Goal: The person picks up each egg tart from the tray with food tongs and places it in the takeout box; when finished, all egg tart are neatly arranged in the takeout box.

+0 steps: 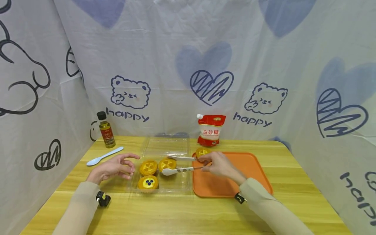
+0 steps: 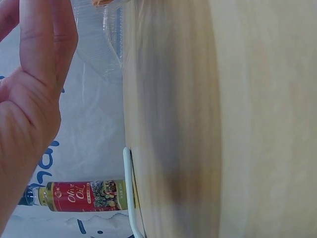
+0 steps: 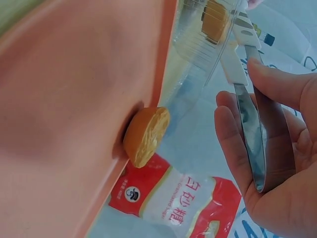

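Note:
My right hand (image 1: 221,164) grips metal tongs (image 3: 255,129) with white tips. In the head view the tips lie on either side of a fruit-topped tart (image 1: 167,164) in an open clear plastic box (image 1: 179,184); whether they touch it I cannot tell. Another fruit-topped tart (image 1: 148,167) and a tart with blueberries (image 1: 148,183) sit in the box's left part. One more tart (image 3: 146,136) rests at the far left corner of the orange tray (image 1: 232,182). My left hand (image 1: 116,166) hovers at the box's left side, fingers loosely bent and holding nothing.
A red-and-white sugar pouch (image 1: 210,130) stands behind the tray. At the back left are an olive oil bottle (image 1: 107,132) and a light blue spoon (image 1: 104,156). The box's raised clear lid (image 1: 165,146) is toward the back. Printed cloth (image 1: 176,65) encloses the table (image 1: 164,215).

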The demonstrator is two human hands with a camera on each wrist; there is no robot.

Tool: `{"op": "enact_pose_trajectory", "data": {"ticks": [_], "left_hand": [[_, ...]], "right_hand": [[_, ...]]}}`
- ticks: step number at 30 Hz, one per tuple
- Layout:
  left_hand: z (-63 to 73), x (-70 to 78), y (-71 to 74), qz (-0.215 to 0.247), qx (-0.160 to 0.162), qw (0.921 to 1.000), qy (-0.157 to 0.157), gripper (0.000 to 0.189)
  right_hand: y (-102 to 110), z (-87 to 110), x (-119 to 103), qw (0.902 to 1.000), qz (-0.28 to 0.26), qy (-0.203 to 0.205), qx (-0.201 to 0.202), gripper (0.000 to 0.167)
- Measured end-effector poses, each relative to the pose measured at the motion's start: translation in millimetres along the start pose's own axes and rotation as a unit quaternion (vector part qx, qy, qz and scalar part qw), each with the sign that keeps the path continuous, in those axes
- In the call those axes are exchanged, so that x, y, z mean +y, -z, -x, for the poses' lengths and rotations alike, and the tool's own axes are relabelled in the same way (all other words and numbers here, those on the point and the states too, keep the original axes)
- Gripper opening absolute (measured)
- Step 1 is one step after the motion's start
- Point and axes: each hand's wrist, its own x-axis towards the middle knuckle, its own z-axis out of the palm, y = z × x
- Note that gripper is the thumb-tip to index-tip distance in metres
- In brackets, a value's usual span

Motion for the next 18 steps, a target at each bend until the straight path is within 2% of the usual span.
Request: {"op": "enact_pose_trajectory", "data": {"ticks": [11, 18], "left_hand": [[0.0, 0.4, -0.8, -0.004, 0.004, 1.0, 0.0, 0.069], [-0.6, -0.7, -0.6, -0.006, 0.001, 1.0, -0.001, 0.071]], "right_hand": [[1.4, -1.6, -6.5, 0.9996, -0.004, -0.01, -0.025, 0.04], [2.4, -1.5, -8.6, 0.9997, 0.01, -0.006, -0.023, 0.042]]}}
